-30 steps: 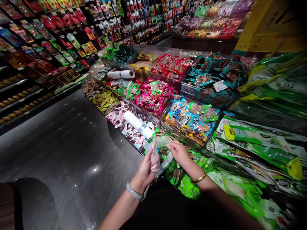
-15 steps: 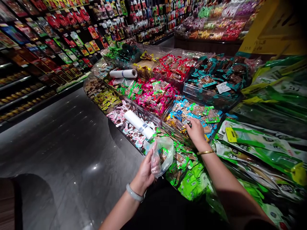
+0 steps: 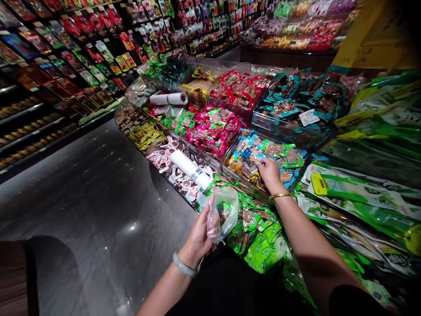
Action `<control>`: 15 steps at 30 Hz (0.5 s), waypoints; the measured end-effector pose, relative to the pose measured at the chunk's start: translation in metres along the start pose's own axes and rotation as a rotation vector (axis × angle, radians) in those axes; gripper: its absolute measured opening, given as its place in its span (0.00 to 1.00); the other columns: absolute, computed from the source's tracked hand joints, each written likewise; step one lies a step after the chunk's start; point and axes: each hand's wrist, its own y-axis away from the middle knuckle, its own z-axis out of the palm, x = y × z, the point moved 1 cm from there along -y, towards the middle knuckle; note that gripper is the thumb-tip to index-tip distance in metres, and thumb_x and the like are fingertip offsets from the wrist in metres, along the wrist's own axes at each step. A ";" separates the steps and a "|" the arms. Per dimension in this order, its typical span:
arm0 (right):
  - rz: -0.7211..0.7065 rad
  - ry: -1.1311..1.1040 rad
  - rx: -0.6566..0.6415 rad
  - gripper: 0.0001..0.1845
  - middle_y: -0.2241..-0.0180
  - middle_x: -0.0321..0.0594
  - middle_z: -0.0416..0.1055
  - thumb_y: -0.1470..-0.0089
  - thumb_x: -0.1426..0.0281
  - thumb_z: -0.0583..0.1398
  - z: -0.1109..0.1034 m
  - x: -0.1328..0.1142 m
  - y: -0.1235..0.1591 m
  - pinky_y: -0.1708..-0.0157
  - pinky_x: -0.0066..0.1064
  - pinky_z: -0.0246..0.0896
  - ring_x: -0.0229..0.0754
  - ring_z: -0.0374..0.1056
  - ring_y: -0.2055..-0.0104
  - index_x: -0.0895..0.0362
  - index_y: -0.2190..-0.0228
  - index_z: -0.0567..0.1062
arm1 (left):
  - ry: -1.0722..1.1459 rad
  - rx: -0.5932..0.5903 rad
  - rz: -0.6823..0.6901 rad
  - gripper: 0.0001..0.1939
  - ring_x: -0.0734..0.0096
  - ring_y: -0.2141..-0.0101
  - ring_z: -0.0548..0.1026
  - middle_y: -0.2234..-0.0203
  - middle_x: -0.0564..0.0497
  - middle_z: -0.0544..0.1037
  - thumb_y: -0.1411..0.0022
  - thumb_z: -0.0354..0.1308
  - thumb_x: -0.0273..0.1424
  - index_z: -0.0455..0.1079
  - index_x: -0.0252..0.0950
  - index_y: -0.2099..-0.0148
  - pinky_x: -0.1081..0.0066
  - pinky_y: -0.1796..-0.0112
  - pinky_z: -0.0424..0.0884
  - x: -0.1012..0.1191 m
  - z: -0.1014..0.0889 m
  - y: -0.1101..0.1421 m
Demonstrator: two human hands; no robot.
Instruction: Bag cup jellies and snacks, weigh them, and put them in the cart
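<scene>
My left hand [image 3: 201, 230] is closed on a thin clear plastic bag [image 3: 233, 215], whose mouth gapes toward the right; brown-and-green packets show through it. The bag hangs over a bin of green-edged snack packets [image 3: 253, 215]. Farther right, my right hand [image 3: 270, 173] reaches into a bin of blue-edged snack packets [image 3: 250, 151]. Its thumb and fingers are pinched together among the packets; what lies between the fingertips is too small to make out.
A roll of plastic bags [image 3: 190, 169] lies on pink-and-white packets, a second roll [image 3: 169, 99] farther back. Clear dividers [image 3: 279, 127] separate the bins. Long green packages [image 3: 355, 188] lie at right. Shelves of packaged goods [image 3: 82, 52] stand left, beyond the grey floor [image 3: 108, 188].
My right hand has shifted slightly among the blue-edged packets, its fingers drawn closer together. My left hand and the bag stay nearly still. The view has moved a little.
</scene>
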 end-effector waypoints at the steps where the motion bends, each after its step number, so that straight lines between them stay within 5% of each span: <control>1: -0.022 -0.061 0.033 0.14 0.61 0.48 0.75 0.42 0.60 0.59 -0.004 -0.001 0.003 0.57 0.38 0.65 0.48 0.69 0.60 0.57 0.64 0.79 | -0.001 0.001 -0.001 0.34 0.84 0.88 0.50 0.85 0.63 0.59 0.34 0.60 0.42 0.53 0.52 0.30 0.84 0.86 0.48 0.000 0.000 0.000; 5: -0.120 -0.405 0.032 0.19 0.69 0.39 0.74 0.42 0.54 0.58 -0.030 -0.020 0.031 0.65 0.33 0.63 0.43 0.67 0.69 0.56 0.64 0.78 | -0.006 -0.004 -0.019 0.31 0.84 0.88 0.52 0.84 0.62 0.60 0.33 0.58 0.42 0.55 0.54 0.31 0.84 0.86 0.48 0.002 0.000 -0.001; 12: -0.358 -0.355 -0.621 0.12 0.65 0.36 0.79 0.39 0.61 0.59 -0.070 -0.064 0.085 0.63 0.30 0.63 0.43 0.72 0.64 0.52 0.63 0.80 | 0.000 0.025 -0.034 0.30 0.85 0.89 0.50 0.85 0.63 0.57 0.34 0.59 0.40 0.57 0.52 0.32 0.85 0.86 0.46 0.002 0.002 -0.004; 15: -0.411 -0.226 -0.680 0.07 0.67 0.34 0.81 0.42 0.64 0.62 -0.059 -0.071 0.101 0.65 0.29 0.62 0.43 0.74 0.65 0.49 0.66 0.82 | -0.020 0.012 -0.025 0.31 0.85 0.89 0.50 0.85 0.63 0.57 0.33 0.59 0.40 0.57 0.53 0.32 0.85 0.86 0.45 0.002 0.004 -0.003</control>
